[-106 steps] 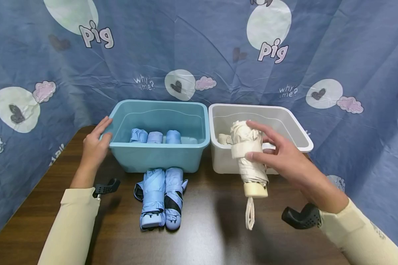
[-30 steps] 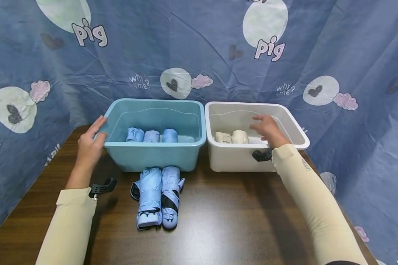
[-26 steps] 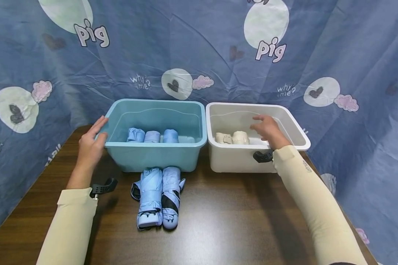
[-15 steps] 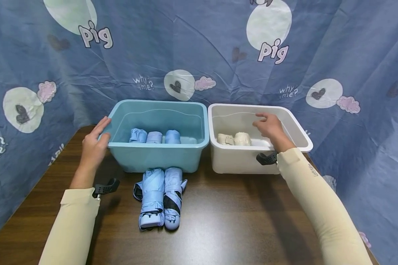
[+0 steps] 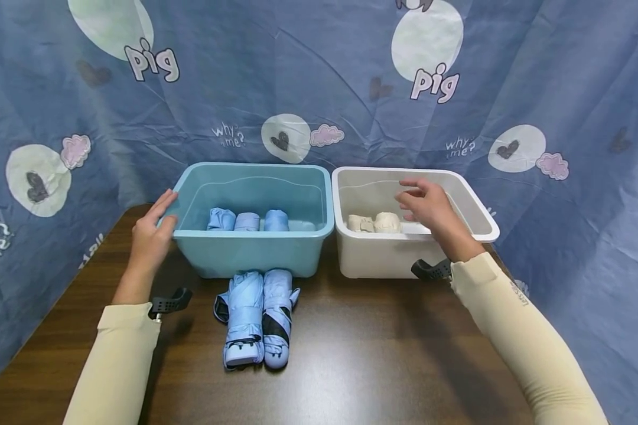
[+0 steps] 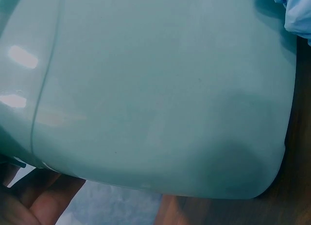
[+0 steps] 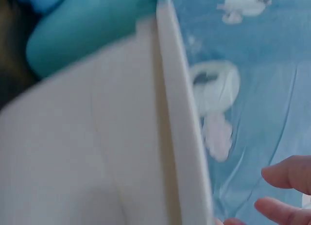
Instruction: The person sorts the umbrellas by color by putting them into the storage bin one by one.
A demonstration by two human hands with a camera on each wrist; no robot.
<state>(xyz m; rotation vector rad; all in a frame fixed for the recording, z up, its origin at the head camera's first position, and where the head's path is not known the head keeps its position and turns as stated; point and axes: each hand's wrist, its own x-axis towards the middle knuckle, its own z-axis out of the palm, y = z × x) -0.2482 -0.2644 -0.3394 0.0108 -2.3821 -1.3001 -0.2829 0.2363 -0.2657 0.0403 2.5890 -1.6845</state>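
Observation:
My left hand (image 5: 153,227) rests at the left end of the blue bin (image 5: 250,254), fingers fairly straight along its rim; the left wrist view shows fingers (image 6: 48,198) against the bin's edge. My right hand (image 5: 427,206) is over the white bin (image 5: 383,257), fingers spread and holding nothing. Two folded cream umbrellas stand in that bin: a left one (image 5: 360,224) and a right one (image 5: 387,222). In the blue bin stand three folded blue umbrellas (image 5: 247,222). Two more folded blue umbrellas lie side by side in front: one with a loose flap (image 5: 244,319) and one with a black patch (image 5: 278,295).
Both bins stand close together on a dark wooden table (image 5: 351,366), near a blue patterned cloth (image 5: 308,71) hanging behind. A black wrist mount (image 5: 171,301) juts out beside the left forearm, and another mount (image 5: 430,270) is in front of the white bin.
Earlier my right hand held a cream umbrella before the white bin; now that umbrella stands inside and the hand is free. Lately it has drawn slightly back. My left hand has stayed on the rim.

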